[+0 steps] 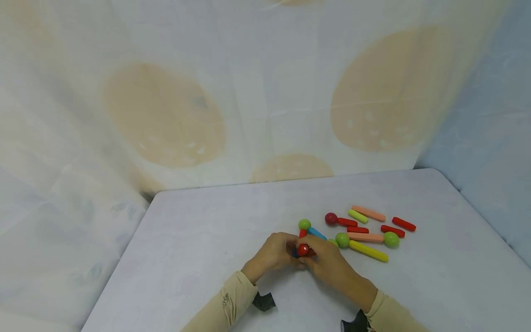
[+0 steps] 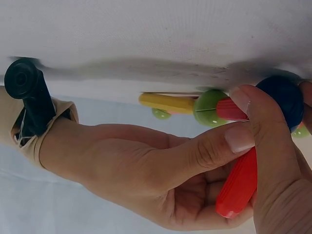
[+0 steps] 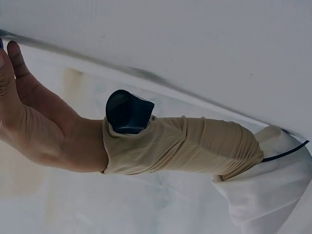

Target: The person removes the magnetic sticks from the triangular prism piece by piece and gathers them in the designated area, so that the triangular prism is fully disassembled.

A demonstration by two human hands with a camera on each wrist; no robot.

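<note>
Your left hand (image 1: 274, 252) and right hand (image 1: 327, 263) meet at the near middle of the pale table (image 1: 199, 240), both pinching a small cluster: a red plastic rod (image 2: 239, 187) joined to a dark blue ball (image 2: 285, 100). Just beyond your fingers lie a green ball (image 1: 304, 224) and a blue rod (image 1: 317, 233). Further right, loose red, orange and yellow sticks (image 1: 369, 251) lie scattered.

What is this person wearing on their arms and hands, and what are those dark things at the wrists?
Both hands are bare: left hand, right hand. Each forearm wears a snug beige ribbed sleeve, left sleeve and right sleeve, ending at the wrist. A small black camera mount sits at each wrist, left and right. In the right wrist view a thin black cable runs near the sleeve's upper end.
</note>
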